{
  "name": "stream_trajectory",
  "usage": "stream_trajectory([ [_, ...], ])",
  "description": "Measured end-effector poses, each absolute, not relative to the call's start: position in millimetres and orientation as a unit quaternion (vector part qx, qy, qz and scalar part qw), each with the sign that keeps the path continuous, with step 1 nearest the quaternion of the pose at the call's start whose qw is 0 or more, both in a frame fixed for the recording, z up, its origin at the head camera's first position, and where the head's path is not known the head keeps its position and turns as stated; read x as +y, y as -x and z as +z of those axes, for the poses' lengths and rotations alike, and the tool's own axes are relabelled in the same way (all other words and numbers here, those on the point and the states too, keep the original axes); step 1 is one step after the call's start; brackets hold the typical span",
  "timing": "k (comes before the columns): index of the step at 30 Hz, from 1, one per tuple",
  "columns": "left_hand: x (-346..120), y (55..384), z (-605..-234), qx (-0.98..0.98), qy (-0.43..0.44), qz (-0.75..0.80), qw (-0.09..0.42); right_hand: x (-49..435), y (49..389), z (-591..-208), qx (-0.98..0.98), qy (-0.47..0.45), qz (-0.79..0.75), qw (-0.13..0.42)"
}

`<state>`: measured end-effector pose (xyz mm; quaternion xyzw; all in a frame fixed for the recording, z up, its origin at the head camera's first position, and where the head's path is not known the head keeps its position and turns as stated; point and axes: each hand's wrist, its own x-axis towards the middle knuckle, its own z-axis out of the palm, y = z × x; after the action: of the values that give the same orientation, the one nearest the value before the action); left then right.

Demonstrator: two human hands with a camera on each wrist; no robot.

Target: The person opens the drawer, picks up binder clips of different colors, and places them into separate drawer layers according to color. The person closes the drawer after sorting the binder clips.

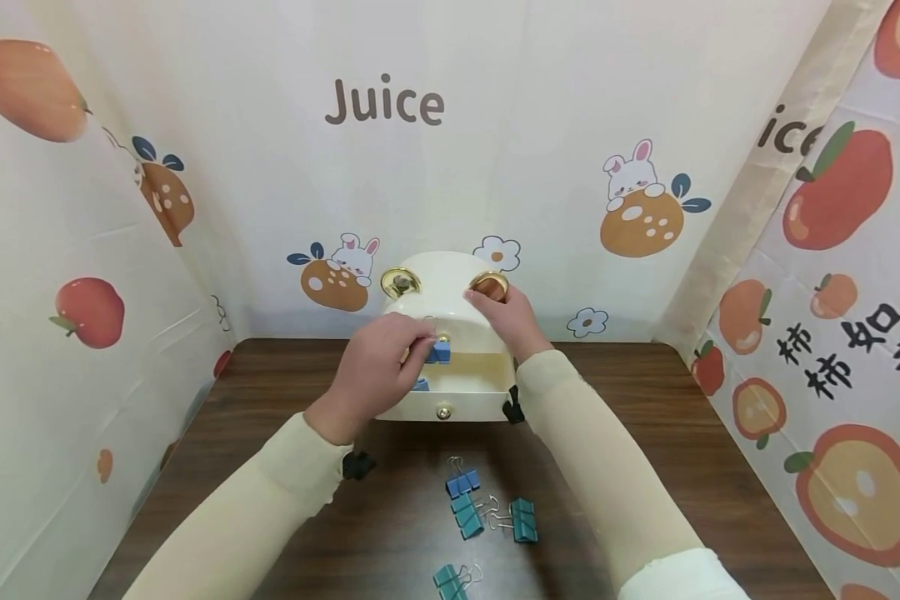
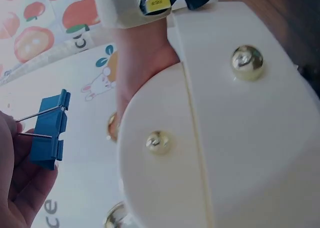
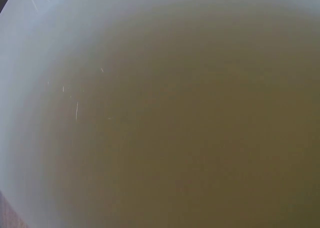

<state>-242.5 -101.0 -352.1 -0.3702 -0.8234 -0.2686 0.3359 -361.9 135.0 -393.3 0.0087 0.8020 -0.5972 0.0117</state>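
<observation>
A small cream drawer box [image 1: 444, 292] with gold-rimmed round ears stands at the table's back, its lower drawer [image 1: 480, 406] pulled out. My left hand [image 1: 375, 367] pinches a blue binder clip [image 1: 439, 352] over this drawer. In the left wrist view, fingers and thumb hold the clip [image 2: 47, 133] by its wire handles. Another blue clip [image 1: 421, 384] lies inside the drawer at the left. My right hand [image 1: 516, 321] holds the box's upper right side, thumb by the gold ear [image 1: 492, 279]; its other fingers are hidden. A blurred pale surface [image 3: 175, 112] fills the right wrist view.
In front of the box, a blue binder clip [image 1: 462, 483] and several teal clips [image 1: 523, 521] lie on the dark wooden table [image 1: 270, 400]. Fruit-printed cloth [image 1: 450, 183] hangs behind the table and along both sides.
</observation>
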Motion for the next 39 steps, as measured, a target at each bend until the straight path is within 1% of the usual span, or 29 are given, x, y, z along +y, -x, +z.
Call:
stream_trajectory([
  [7, -90.3, 250.7, -376.1, -0.826, 0.347, -0.256, 0.363, 131.4, 360.8, -392.0, 0.795, 0.0, -0.606, 0.013],
  [12, -85.8, 257.1, -396.0, -0.833, 0.338, -0.246, 0.362, 131.0, 361.5, -392.8, 0.798, 0.004, -0.603, 0.004],
  [25, -72.8, 264.4, -417.9, -0.863, 0.341, -0.223, 0.297, 134.7, 361.5, -391.9, 0.804, -0.012, -0.595, 0.001],
  [33, -68.3, 260.5, -427.3, -0.884, 0.35, -0.201, 0.236, 135.2, 361.9, -392.7, 0.801, -0.01, -0.599, 0.012],
  [39, -65.8, 258.8, -429.7, -0.903, 0.338, -0.18, 0.196, 135.5, 361.2, -392.8, 0.798, -0.009, -0.602, 0.007],
])
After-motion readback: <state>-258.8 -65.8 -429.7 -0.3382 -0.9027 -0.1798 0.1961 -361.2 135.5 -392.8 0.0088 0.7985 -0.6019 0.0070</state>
